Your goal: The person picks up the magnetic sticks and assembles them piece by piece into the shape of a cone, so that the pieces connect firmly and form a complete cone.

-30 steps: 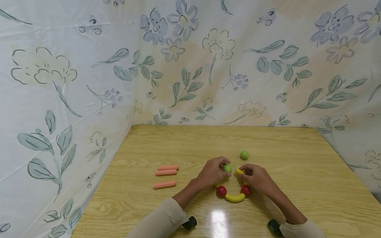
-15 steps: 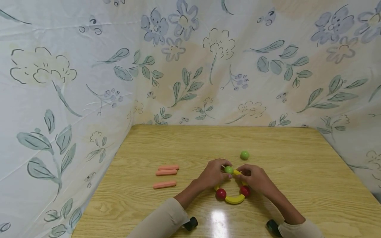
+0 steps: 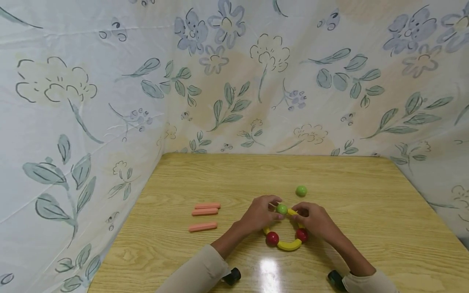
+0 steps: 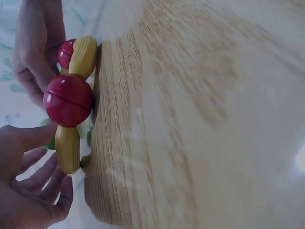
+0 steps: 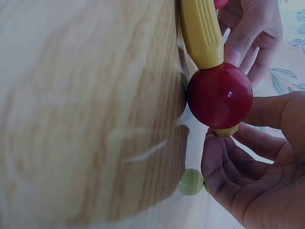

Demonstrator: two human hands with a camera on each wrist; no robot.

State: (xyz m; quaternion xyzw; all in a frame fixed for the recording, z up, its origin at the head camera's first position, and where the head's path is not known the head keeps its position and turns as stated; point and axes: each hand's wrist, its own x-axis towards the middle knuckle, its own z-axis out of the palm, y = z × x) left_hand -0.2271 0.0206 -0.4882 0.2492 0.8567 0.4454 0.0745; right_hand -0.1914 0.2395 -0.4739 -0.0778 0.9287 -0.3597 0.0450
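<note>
A near-complete ring of ribbed yellow curved pieces and red balls stands on the wooden table. Red balls sit at its left [image 3: 272, 238] and right, with a yellow curved piece [image 3: 289, 245] between them at the front. My left hand [image 3: 258, 213] has thumb and fingers spread loosely around a green ball [image 3: 282, 209] at the back. That ball meets the tip of the right-hand yellow piece [image 3: 292, 212], which my right hand [image 3: 315, 219] pinches beside the right red ball [image 5: 219, 95]. The left yellow piece [image 4: 67, 150] is partly hidden by my left hand in the head view.
Another green ball [image 3: 301, 191] lies behind the ring. Several salmon-coloured bars [image 3: 203, 227] lie to the left on the table [image 3: 176, 175]. Floral cloth [image 3: 234, 81] hangs along the back and sides. Dark cylinders [image 3: 232, 276] sit at both wrists.
The green ball came slightly right and met the yellow piece's tip, as the left red ball shifted a little nearer. My left fingers have since loosened and drawn slightly left.
</note>
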